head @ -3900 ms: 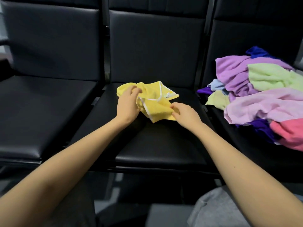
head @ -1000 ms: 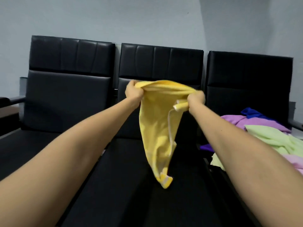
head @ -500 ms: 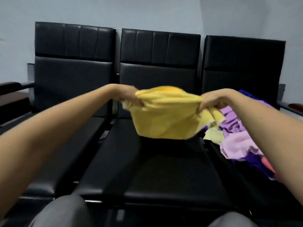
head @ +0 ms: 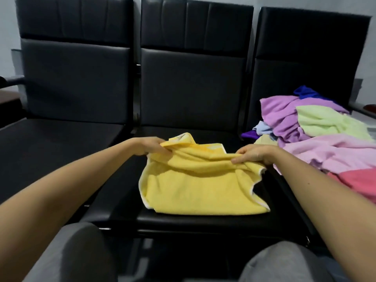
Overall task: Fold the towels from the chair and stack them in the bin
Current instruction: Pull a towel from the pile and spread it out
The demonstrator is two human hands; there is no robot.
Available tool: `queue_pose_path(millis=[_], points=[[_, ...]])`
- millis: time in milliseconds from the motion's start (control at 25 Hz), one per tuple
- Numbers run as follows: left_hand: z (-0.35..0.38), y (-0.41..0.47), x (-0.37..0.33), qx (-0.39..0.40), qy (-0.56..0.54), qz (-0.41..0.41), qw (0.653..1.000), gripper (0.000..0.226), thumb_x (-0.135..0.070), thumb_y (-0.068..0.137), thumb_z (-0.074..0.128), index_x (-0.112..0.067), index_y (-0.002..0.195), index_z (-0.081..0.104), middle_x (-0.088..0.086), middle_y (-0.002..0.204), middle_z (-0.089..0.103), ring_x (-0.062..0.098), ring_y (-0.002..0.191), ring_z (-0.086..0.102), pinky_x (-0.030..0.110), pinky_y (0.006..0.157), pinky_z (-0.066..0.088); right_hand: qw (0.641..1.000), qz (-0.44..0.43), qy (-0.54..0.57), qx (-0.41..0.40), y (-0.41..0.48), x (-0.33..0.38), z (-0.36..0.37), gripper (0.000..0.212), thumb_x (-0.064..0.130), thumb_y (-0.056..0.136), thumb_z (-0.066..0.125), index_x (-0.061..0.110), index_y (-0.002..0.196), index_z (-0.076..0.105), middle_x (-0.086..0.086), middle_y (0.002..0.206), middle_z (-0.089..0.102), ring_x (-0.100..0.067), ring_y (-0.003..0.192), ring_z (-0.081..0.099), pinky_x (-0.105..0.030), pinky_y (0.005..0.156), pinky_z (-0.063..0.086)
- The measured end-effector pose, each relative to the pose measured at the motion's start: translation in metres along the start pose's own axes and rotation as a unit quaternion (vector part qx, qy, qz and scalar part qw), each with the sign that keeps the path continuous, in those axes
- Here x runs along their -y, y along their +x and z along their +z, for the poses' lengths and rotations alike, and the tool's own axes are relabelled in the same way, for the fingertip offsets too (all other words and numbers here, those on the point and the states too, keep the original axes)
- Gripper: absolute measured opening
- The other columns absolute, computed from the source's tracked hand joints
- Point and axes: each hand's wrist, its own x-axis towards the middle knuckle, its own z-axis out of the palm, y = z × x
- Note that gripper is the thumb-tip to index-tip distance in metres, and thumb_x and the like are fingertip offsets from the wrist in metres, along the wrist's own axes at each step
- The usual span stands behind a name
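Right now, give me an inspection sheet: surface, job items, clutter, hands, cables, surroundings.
surface: black middle chair seat, yellow towel lying on it.
job's things: yellow towel half spread, far edge lifted; towel pile unfolded on right chair; bin not in view.
clutter: nothing seen.
grippers: left hand and right hand each grip the towel's far edge.
cables: nothing seen.
surroundings: left chair, grey wall, person's knees.
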Motion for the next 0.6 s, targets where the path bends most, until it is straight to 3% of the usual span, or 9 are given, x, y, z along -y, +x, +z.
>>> queue_pose_path(millis=[80, 160, 280, 360, 480, 600], points=[[0.008, 0.006, -0.008, -0.101, -0.083, 0.087, 0.988, 0.026, -0.019, 0.091, 0.058, -0.024, 0.116, 0.062, -0.002, 0.109, 0.063, 0.018, 0.107, 0.060, 0.025, 0.081, 0.050, 0.990, -0.045, 0.036, -0.131, 0.013, -0.001, 0.008, 0.005, 0.019, 0.088, 0.062, 0.016, 0.086, 0.063, -0.003, 0.087, 0.063, -0.017, 0.078, 0.059, -0.029, 0.068, 0.047], [0.023, 0.016, -0.017, -0.075, -0.107, 0.122, 0.984, 0.021, -0.022, 0.095, 0.052, -0.022, 0.114, 0.060, -0.002, 0.109, 0.062, 0.017, 0.106, 0.059, 0.027, 0.084, 0.050, 0.975, -0.074, 0.080, -0.192, 0.029, 0.003, 0.021, 0.009, 0.019, 0.091, 0.054, 0.018, 0.091, 0.063, -0.002, 0.093, 0.060, -0.017, 0.088, 0.055, -0.029, 0.069, 0.043], [0.053, 0.040, -0.006, 0.057, 0.096, 0.084, 0.990, 0.039, -0.042, 0.099, 0.039, -0.028, 0.134, 0.044, 0.001, 0.132, 0.051, 0.021, 0.123, 0.048, 0.040, 0.108, 0.037, 0.991, -0.081, -0.052, -0.098, 0.054, -0.006, 0.048, 0.032, 0.028, 0.101, 0.038, 0.020, 0.130, 0.049, -0.004, 0.123, 0.055, -0.022, 0.112, 0.051, -0.031, 0.087, 0.045], [0.055, 0.046, 0.003, 0.040, 0.189, 0.047, 0.980, 0.048, -0.047, 0.099, 0.033, -0.027, 0.143, 0.033, 0.002, 0.141, 0.044, 0.024, 0.130, 0.042, 0.040, 0.111, 0.031, 0.983, -0.044, -0.157, -0.084, 0.065, -0.017, 0.054, 0.040, 0.034, 0.102, 0.032, 0.023, 0.140, 0.037, -0.011, 0.135, 0.049, -0.029, 0.120, 0.049, -0.039, 0.095, 0.046], [0.035, 0.041, 0.002, 0.014, 0.331, -0.012, 0.943, 0.042, -0.040, 0.099, 0.035, -0.023, 0.138, 0.039, 0.005, 0.131, 0.051, 0.026, 0.115, 0.051, 0.037, 0.098, 0.042, 0.966, 0.001, -0.233, -0.113, 0.071, -0.018, 0.035, 0.041, 0.032, 0.101, 0.031, 0.025, 0.140, 0.039, -0.009, 0.141, 0.046, -0.030, 0.125, 0.047, -0.039, 0.101, 0.042], [0.006, 0.031, -0.008, 0.045, 0.256, -0.139, 0.956, 0.047, -0.032, 0.095, 0.050, -0.018, 0.138, 0.041, 0.013, 0.130, 0.051, 0.031, 0.110, 0.057, 0.037, 0.083, 0.054, 0.961, 0.036, -0.273, -0.027, 0.066, 0.000, 0.012, 0.031, 0.028, 0.093, 0.043, 0.022, 0.120, 0.059, -0.005, 0.127, 0.056, -0.026, 0.111, 0.055, -0.036, 0.095, 0.046]])
